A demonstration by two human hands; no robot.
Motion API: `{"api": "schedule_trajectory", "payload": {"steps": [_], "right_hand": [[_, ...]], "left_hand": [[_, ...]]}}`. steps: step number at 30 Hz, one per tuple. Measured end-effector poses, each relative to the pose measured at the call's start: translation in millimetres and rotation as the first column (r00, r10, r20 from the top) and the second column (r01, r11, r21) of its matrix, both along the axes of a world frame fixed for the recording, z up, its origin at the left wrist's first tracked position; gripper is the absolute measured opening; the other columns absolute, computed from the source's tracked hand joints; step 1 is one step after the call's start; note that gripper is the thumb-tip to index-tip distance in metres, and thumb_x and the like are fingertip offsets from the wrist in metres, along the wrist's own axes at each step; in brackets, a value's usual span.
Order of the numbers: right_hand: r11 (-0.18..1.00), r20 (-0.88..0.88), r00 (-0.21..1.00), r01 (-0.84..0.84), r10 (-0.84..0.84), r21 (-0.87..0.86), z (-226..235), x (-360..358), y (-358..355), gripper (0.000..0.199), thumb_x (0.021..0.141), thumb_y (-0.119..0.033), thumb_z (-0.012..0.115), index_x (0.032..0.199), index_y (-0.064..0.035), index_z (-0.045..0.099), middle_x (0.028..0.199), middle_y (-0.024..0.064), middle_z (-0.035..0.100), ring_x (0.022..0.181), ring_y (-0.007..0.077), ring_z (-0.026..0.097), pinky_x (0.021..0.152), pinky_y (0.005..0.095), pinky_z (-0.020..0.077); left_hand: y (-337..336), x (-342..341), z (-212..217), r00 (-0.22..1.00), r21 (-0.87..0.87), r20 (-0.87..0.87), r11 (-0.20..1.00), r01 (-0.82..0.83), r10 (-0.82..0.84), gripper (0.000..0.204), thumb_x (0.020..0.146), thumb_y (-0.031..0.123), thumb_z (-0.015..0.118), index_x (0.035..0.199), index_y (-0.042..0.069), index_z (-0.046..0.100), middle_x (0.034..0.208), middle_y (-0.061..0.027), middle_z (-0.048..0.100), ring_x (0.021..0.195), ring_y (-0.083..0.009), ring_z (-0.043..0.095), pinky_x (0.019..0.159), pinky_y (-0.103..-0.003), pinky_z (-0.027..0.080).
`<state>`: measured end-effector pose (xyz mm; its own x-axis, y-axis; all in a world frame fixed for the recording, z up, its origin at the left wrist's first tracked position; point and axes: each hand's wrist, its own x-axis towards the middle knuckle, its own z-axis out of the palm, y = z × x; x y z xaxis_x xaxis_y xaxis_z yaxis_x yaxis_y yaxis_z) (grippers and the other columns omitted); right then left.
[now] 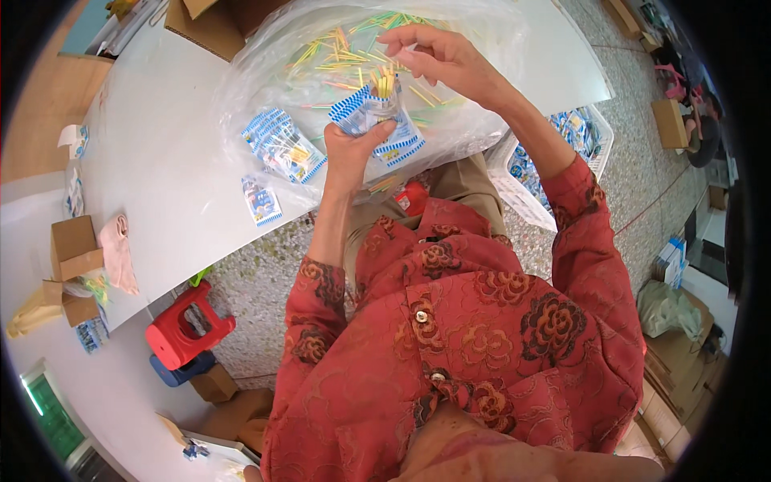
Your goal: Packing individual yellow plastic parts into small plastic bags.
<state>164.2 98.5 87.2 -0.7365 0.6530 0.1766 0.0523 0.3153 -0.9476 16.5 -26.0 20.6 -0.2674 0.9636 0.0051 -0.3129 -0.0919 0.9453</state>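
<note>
My left hand [352,151] grips a blue-and-white printed packet [397,146] together with a small clear cup [382,104]. Several thin yellow sticks [385,81] stand up out of the cup. Just above and to the right of it is my right hand [446,63], its fingers apart and nothing visible in them. Loose thin sticks [337,55] in yellow, green and pink are scattered on a clear plastic sheet [241,88] beneath both hands. More blue-and-white packets [285,146] lie left of my left hand, with a single packet [262,199] nearer the table edge.
The white table [152,161] curves around my front. At my right a white basket [598,128] holds many blue packets. An open cardboard box [213,28] stands at the far left. A red stool [189,325] is on the floor; a pink cloth [119,253] hangs at the table's left.
</note>
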Motion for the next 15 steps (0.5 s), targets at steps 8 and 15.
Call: {"api": "schedule_trajectory", "payload": {"steps": [8,15], "right_hand": [[0.991,-0.072,0.994,-0.094,0.087,-0.099,-28.4,1.2,-3.9,0.01,0.085,-0.011,0.057,0.093,-0.0046,0.058,0.081,-0.005,0.055,0.073,0.0021,0.048,0.064,0.0182,0.0401],[0.986,-0.221,0.975,-0.018,-0.02,-0.167,-15.0,-10.1,-6.2,0.009,0.088,-0.01,0.052,0.096,-0.0048,0.055,0.087,-0.0022,0.057,0.078,0.0048,0.053,0.067,0.0215,0.0447]], "left_hand": [[-3.8,-6.3,4.4,0.998,-0.043,0.048,0.999,0.034,-0.032,0.03,0.071,0.0,0.069,0.1,0.0,0.061,0.091,-0.0054,0.065,0.079,-0.0105,0.06,0.073,-0.026,0.049],[-17.5,-25.3,1.7,0.991,-0.008,0.108,0.997,-0.077,0.077,0.029,0.071,-0.001,0.068,0.099,0.0,0.062,0.09,-0.0061,0.065,0.078,-0.0123,0.062,0.074,-0.026,0.05]]}}
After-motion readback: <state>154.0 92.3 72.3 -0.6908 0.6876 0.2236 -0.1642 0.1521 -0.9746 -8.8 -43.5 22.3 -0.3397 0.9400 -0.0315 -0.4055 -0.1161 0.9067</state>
